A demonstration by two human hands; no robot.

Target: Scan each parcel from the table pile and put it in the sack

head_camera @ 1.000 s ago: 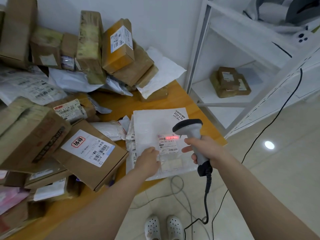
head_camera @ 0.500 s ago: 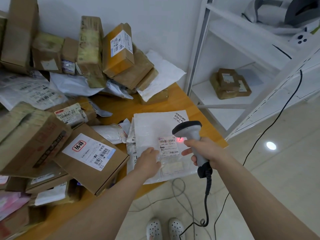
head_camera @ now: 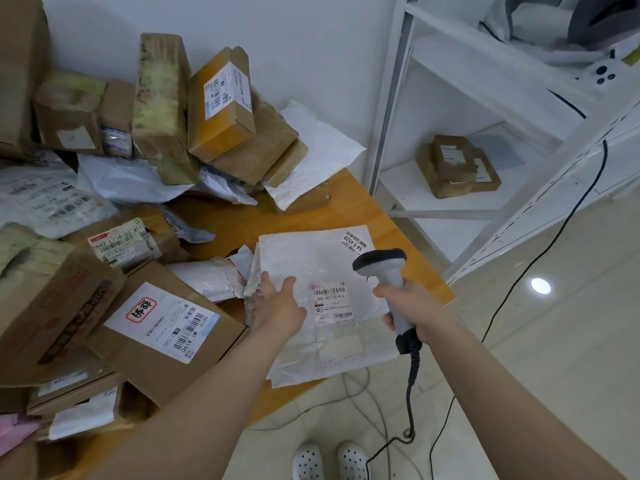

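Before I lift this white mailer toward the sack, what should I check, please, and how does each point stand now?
1. Scanner held firmly: ok, the right hand grips its handle.
2. Label of the white mailer face up and uncovered: ok.
3. Scan registered: cannot tell; no red light shows on the label.
4. Left hand has a grip on the white mailer: not ok; its fingers lie open on the left part.
5. Sack within reach: cannot tell; it is not in view.
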